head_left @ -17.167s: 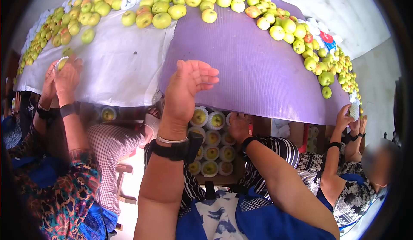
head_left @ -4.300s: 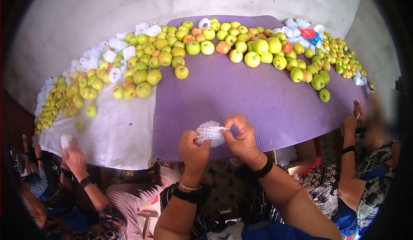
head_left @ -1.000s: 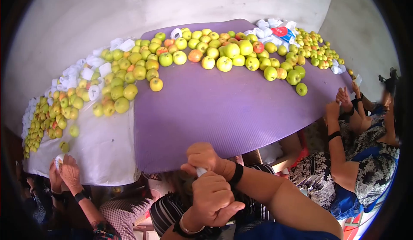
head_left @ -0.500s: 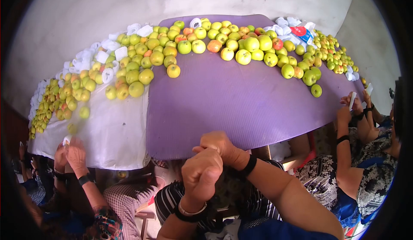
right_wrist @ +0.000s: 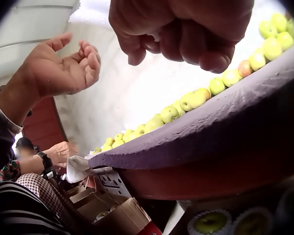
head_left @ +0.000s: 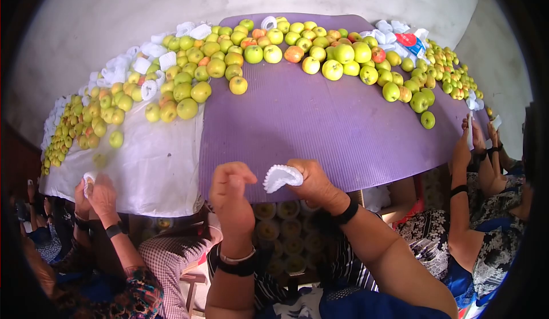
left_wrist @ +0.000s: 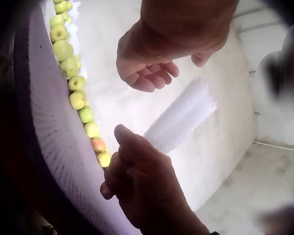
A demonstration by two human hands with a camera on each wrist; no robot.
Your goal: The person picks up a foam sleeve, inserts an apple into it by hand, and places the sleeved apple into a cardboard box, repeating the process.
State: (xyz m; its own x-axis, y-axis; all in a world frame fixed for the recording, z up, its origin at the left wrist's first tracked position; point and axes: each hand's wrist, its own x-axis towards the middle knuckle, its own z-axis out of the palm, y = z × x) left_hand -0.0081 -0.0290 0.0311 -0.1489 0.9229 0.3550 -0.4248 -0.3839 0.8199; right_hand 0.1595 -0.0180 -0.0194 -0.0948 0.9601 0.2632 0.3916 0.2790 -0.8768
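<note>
A white foam net sleeve (head_left: 281,177) sticks out of my right hand (head_left: 314,184), which grips one end of it above the near edge of the purple mat (head_left: 297,130). In the left wrist view the sleeve (left_wrist: 183,117) appears as a long, partly flattened tube. To its left, my left hand (head_left: 231,196) is raised with loosely bent fingers, holding nothing and apart from the sleeve. The right wrist view shows that left hand (right_wrist: 59,71) with its palm turned up. Yellow-green apples (head_left: 343,53) lie in a long heap across the far side of the mat.
More foam sleeves (head_left: 117,67) lie behind the apples at left. Below the table edge, a box holds apples in foam nets (head_left: 291,227). On the left a person's hands (head_left: 100,196) work over a white cloth (head_left: 154,159). Other people's hands (head_left: 469,142) are at right.
My hands were pressed together as fists half a second ago. Now they are apart, the left has loosened, and the sleeve shows in the right. The head view has shifted slightly.
</note>
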